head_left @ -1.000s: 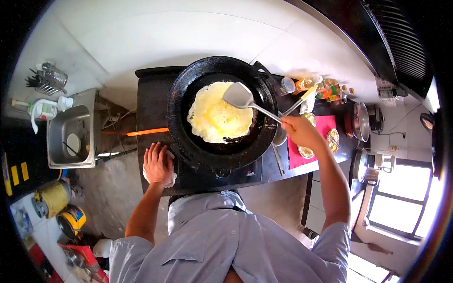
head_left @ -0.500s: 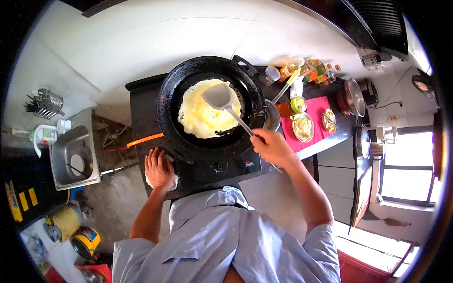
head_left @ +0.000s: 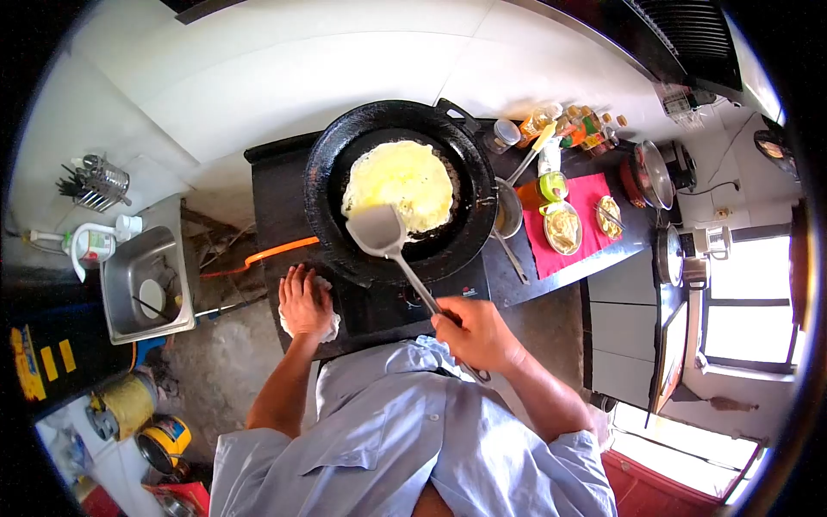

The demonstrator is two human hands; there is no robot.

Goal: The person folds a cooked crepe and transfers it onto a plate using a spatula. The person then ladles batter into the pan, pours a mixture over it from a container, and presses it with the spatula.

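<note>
A round yellow-white egg sheet (head_left: 403,179) lies in the large black wok (head_left: 332,250) on the black cooktop. My right hand (head_left: 478,334) is wrapped round the handle of a metal spatula (head_left: 377,231). The spatula's blade overlaps the lower left edge of the egg; whether it touches the egg or is just above it I cannot tell. My left hand (head_left: 303,302) rests on a white cloth (head_left: 327,324) at the counter's front left, its palm down and the cloth partly hidden under it.
Right of the wok are a small metal pan (head_left: 508,211), a red cloth (head_left: 593,189) with two bowls of food, a jar with a green lid (head_left: 553,186) and several bottles (head_left: 594,133). A metal sink (head_left: 129,267) stands at the left. An orange hose (head_left: 280,250) runs to the cooktop.
The spatula has moved from over the egg's upper part down to its lower left edge. My right hand has come down closer to my body. The camera view has shifted somewhat.
</note>
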